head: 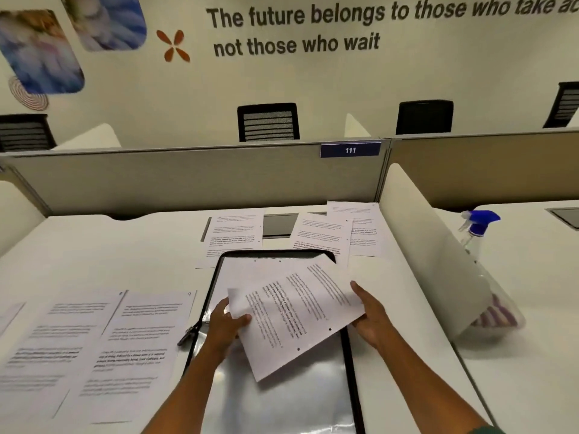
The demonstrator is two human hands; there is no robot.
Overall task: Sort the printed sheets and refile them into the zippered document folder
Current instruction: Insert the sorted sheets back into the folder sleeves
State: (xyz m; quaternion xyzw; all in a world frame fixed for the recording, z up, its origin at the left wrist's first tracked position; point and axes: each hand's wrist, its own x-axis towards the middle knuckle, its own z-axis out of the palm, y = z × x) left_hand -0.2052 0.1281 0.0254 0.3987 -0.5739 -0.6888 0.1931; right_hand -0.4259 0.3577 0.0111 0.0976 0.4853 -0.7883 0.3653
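A zippered document folder [351, 371] with a black edge and a shiny clear cover lies open in front of me on the white desk [109, 242]. Above it I hold a printed sheet [294, 311], turned at an angle, with punch holes along its lower right side. My left hand [225, 327] pinches its left edge, thumb on top. My right hand [369, 314] grips its right edge from beneath. More white paper [247, 270] lies in the folder under it. Printed sheets [125, 346] are spread at the left, one more printed sheet [233, 236] at the back, and two overlapping sheets [326, 236] at the back right.
A grey partition [188, 177] closes off the back of the desk, and a white divider [438, 261] stands along the right. Beyond it a spray bottle [476, 227] with a blue trigger stands on the neighbouring desk. The zip pull [188, 335] lies beside the folder's left edge.
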